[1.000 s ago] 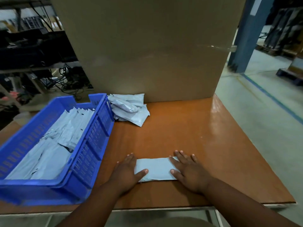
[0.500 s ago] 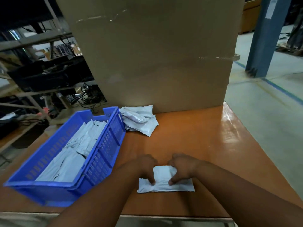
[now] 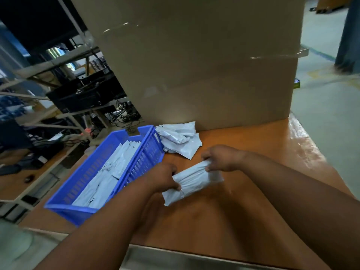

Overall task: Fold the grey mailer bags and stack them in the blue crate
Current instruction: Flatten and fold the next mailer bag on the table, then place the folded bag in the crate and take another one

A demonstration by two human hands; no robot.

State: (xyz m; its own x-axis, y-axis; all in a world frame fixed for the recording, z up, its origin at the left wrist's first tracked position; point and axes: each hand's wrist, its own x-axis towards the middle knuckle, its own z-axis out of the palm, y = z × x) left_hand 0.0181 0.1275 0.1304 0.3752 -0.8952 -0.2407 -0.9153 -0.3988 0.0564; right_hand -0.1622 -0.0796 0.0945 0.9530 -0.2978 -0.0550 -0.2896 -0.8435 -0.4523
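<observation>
The bag (image 3: 191, 181) is no longer pressed flat on the surface (image 3: 243, 211): both hands have gathered it into a tight bundle and lifted it, tilted, just right of the crate (image 3: 81, 191). The left hand (image 3: 165, 177) pinches its near end, the right hand (image 3: 219, 158) its far end. Folding looks done, so the drop into the crate (already lined with folded bags) should come next. The crate's right wall lies between; unfolded bags (image 3: 179, 138) sit beyond, against the box (image 3: 194, 65).
</observation>
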